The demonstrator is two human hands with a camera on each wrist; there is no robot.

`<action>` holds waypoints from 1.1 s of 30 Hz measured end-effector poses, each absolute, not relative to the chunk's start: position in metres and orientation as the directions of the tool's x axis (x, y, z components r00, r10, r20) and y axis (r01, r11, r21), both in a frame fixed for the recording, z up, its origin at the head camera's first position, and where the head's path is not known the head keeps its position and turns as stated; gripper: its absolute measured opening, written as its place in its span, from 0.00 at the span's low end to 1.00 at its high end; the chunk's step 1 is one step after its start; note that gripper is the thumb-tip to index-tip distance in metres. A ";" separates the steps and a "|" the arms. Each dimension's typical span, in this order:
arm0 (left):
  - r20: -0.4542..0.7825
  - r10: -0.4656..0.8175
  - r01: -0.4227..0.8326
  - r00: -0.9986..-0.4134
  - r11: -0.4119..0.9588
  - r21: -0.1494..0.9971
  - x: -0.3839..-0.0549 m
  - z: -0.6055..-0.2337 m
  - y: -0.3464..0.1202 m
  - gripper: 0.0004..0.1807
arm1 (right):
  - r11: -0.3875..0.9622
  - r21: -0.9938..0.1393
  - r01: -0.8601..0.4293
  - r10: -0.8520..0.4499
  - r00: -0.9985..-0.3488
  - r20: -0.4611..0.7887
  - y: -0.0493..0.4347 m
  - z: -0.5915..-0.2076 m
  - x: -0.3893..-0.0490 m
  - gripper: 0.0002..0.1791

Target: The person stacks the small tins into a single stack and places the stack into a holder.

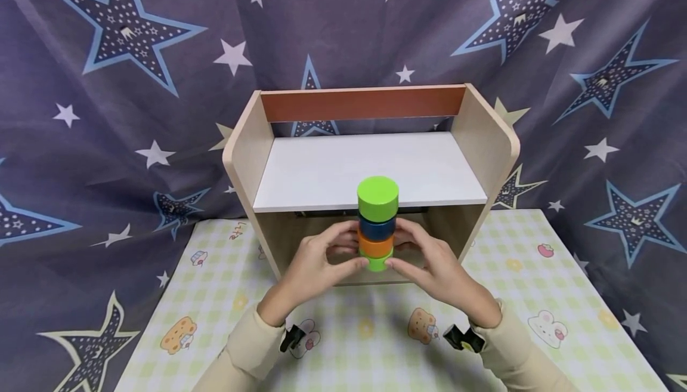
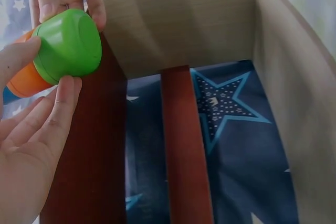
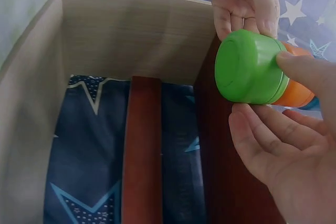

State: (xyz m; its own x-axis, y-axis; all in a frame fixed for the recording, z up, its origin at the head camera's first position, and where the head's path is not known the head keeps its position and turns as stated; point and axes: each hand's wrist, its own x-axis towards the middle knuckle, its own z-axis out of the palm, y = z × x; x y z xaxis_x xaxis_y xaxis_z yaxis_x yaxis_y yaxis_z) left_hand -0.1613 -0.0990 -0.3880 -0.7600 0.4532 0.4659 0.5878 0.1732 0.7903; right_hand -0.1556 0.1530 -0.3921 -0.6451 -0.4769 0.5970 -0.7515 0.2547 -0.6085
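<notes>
A stack of round stacking cups point(image 1: 378, 199) stands upright between my two hands, bright green on top, then dark blue, orange, and a smaller-looking green one at the bottom. My left hand point(image 1: 316, 264) grips its left side, thumb low on the bottom green cup. From the right, my right hand point(image 1: 442, 267) holds the same stack in a mirrored grip. The underside of the bottom green cup point(image 2: 71, 45) shows in the left wrist view, so the stack is held up off the table. In the right wrist view, fingers point(image 3: 252, 129) touch that green cup.
Behind the stack stands a small wooden shelf unit point(image 1: 499, 123) with a white upper board point(image 1: 333, 165) and a reddish-brown back rail point(image 1: 365, 104). It sits on a checked tablecloth point(image 1: 214, 296). A star-patterned curtain point(image 1: 333, 16) hangs behind.
</notes>
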 end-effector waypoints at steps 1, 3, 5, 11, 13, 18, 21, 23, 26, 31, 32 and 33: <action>0.469 0.454 0.590 -0.758 0.172 0.789 -0.162 -0.385 -0.099 0.33 | 0.251 -0.606 -0.755 -0.475 -0.641 0.603 0.153 -0.390 -0.156 0.42; 0.485 0.456 0.606 -0.746 0.164 0.779 -0.163 -0.381 -0.099 0.33 | 0.242 -0.599 -0.763 -0.474 -0.632 0.613 0.153 -0.386 -0.158 0.42; 0.495 0.457 0.617 -0.739 0.166 0.769 -0.164 -0.375 -0.099 0.33 | 0.231 -0.598 -0.768 -0.473 -0.625 0.621 0.153 -0.382 -0.160 0.42; 0.519 0.453 0.642 -0.725 0.170 0.748 -0.167 -0.357 -0.099 0.33 | 0.200 -0.605 -0.771 -0.477 -0.616 0.627 0.153 -0.365 -0.164 0.42; 0.526 0.454 0.650 -0.720 0.173 0.740 -0.168 -0.350 -0.100 0.33 | 0.198 -0.604 -0.772 -0.476 -0.615 0.629 0.153 -0.359 -0.166 0.42; 0.540 0.452 0.669 -0.710 0.196 0.717 -0.174 -0.334 -0.099 0.33 | 0.192 -0.605 -0.773 -0.457 -0.616 0.642 0.152 -0.345 -0.171 0.41; 0.548 0.451 0.677 -0.705 0.195 0.710 -0.179 -0.328 -0.099 0.34 | 0.196 -0.601 -0.775 -0.443 -0.617 0.651 0.152 -0.338 -0.174 0.41; 0.554 0.448 0.680 -0.702 0.189 0.708 -0.182 -0.325 -0.099 0.33 | 0.197 -0.602 -0.774 -0.437 -0.619 0.653 0.151 -0.334 -0.177 0.41; 0.563 0.444 0.685 -0.697 0.182 0.705 -0.186 -0.321 -0.099 0.33 | 0.212 -0.594 -0.776 -0.434 -0.620 0.654 0.150 -0.329 -0.180 0.41; 0.570 0.429 0.686 -0.700 0.186 0.703 -0.191 -0.316 -0.099 0.33 | 0.223 -0.593 -0.774 -0.426 -0.625 0.655 0.148 -0.325 -0.186 0.40; 0.569 0.424 0.684 -0.704 0.190 0.704 -0.192 -0.316 -0.099 0.33 | 0.222 -0.597 -0.771 -0.425 -0.628 0.652 0.148 -0.325 -0.188 0.39; 0.566 0.420 0.680 -0.709 0.195 0.707 -0.193 -0.315 -0.099 0.33 | 0.218 -0.604 -0.766 -0.423 -0.632 0.649 0.147 -0.324 -0.189 0.39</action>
